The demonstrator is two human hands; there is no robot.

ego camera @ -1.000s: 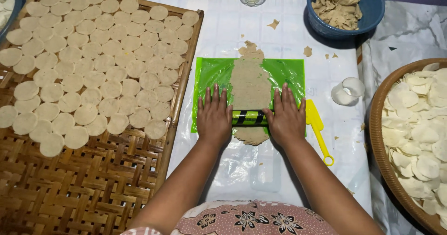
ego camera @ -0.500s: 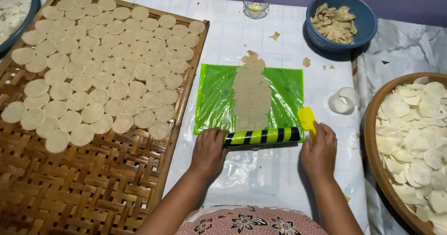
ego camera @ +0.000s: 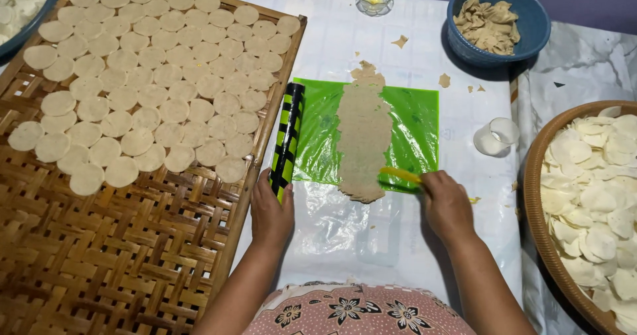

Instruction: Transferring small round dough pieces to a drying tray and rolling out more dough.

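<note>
Holding: left hand point(ego camera: 271, 212) grips black-and-green striped rolling pin point(ego camera: 286, 139), left of green plastic sheet point(ego camera: 415, 126).
Right hand point(ego camera: 448, 202): closed on yellow plastic tool point(ego camera: 400, 174).
Dough: long flattened beige strip point(ego camera: 363, 136), mid-sheet, lengthwise away, just left of tool.

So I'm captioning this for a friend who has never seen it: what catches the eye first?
The bright green sheet at centre, a long strip of rolled dough lying on it. Left of it, a woven tray carries rows of pale dough rounds. The left hand holds a striped rolling pin.
</note>
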